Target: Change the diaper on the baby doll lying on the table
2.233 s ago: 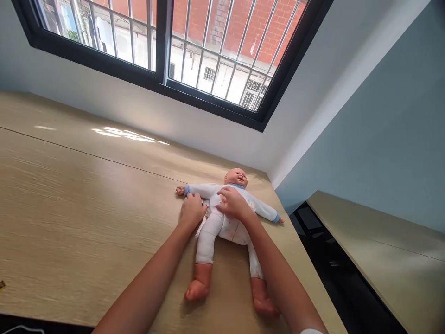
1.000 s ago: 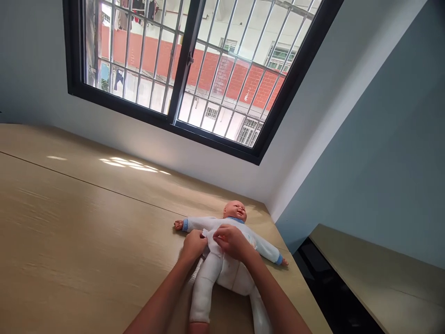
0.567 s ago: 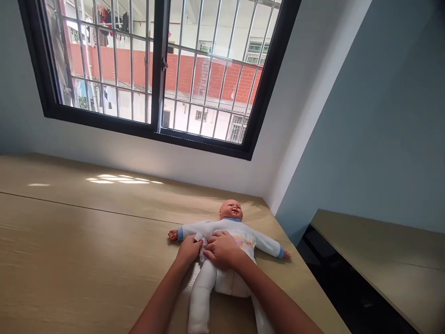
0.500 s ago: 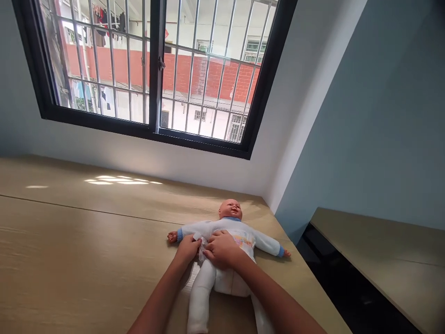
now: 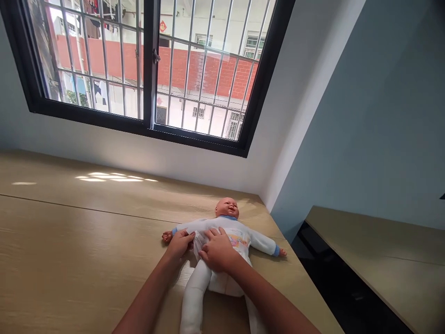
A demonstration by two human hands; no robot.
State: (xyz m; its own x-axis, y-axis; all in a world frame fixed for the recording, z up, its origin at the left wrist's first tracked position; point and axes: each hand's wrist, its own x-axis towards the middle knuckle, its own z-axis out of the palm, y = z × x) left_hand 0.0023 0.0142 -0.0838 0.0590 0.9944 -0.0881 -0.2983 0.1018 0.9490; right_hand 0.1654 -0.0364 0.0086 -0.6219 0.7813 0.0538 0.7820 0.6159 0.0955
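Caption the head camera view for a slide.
Doll lies face-up on a wooden table, left hand pinching the side of its diaper, right hand on the front.

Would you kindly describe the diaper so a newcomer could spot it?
Below the black-framed window, a doll lies face up on the pale table. On its belly, partly under the right hand, sits the diaper. White like the neighbouring sleeves, it differs by its colourful print.
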